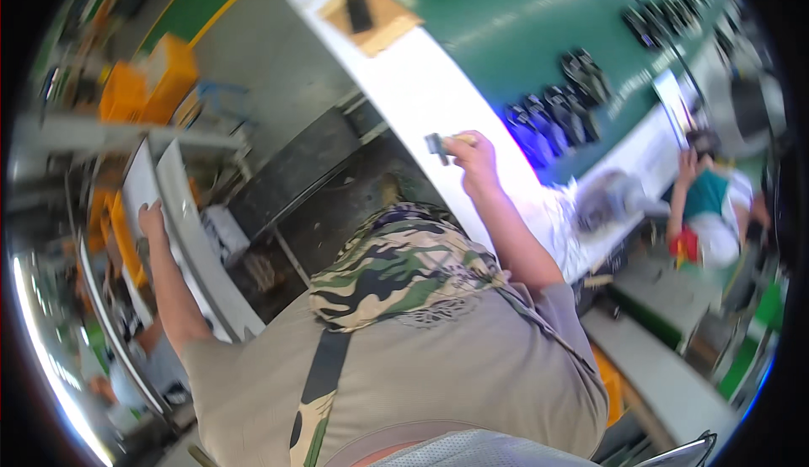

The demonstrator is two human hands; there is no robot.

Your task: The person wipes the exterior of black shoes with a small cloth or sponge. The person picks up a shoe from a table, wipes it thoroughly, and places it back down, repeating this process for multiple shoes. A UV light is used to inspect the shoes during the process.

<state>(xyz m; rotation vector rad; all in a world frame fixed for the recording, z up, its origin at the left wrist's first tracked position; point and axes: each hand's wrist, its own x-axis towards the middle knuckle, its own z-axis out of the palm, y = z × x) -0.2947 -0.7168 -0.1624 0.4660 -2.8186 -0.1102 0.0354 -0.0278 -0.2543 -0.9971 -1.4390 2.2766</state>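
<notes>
At far left, the left hand [152,217] rests on the edge of a white panel [192,231] whose long axis runs from far to near; its fingers curl over the rim. To the right, the right hand [472,153] pinches a small dark part [436,147] between fingers and thumb above the white counter [421,88], the part pointing left.

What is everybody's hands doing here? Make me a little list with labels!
Right hand: raised over the white bench edge, pinching a small dark part
Left hand: resting on a white panel
On the green belt: rows of dark parts
Bench end: brown card with a dark piece on it
Nearby: another person beside the bench
</notes>
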